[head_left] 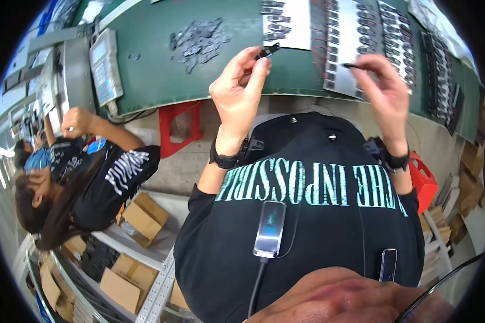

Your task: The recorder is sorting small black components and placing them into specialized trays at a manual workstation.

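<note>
My left hand is raised at the near edge of the green table. Its thumb and fingertips pinch a small black part, whose exact kind I cannot make out. Off to the right, my right hand has thumb and forefinger closed on a thin black piece, in front of a white board with black parts in rows. The two held pieces are apart. To the left of my left hand, a loose pile of small dark flat pieces lies on the tabletop.
White boards with rows of small black parts stand across the table, with red wires between two of them. A grey keypad device sits at the left. Red stools stand below. Another person works at my left, near cardboard boxes.
</note>
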Motion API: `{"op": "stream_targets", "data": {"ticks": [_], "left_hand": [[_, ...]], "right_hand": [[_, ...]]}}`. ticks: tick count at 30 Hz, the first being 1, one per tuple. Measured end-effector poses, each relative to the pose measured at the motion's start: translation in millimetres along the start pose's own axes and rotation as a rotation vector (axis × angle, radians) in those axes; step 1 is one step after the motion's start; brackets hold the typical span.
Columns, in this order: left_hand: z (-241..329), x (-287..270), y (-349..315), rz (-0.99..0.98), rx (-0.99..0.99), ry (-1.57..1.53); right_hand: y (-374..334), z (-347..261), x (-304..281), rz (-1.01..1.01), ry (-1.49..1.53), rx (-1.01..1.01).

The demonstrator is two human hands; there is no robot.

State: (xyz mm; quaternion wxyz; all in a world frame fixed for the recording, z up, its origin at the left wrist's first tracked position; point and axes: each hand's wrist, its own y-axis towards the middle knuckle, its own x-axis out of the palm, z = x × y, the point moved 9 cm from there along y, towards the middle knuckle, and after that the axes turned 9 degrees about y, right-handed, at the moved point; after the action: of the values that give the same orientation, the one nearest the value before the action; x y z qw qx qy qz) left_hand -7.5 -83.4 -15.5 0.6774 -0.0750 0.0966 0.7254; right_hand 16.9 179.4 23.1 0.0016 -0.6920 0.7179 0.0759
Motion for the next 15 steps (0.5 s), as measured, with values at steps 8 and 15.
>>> {"op": "stream_targets", "data": {"ticks": [8,15], "left_hand": [[2,56,3,-0.242,-0.166,-0.204],[-6,68,1,-0.255,-0.227,-0.266]], "right_hand": [[23,7,46,-0.149,-0.038,0.074],[21,-9,43,-0.087,-0.29,-0.234]]}}
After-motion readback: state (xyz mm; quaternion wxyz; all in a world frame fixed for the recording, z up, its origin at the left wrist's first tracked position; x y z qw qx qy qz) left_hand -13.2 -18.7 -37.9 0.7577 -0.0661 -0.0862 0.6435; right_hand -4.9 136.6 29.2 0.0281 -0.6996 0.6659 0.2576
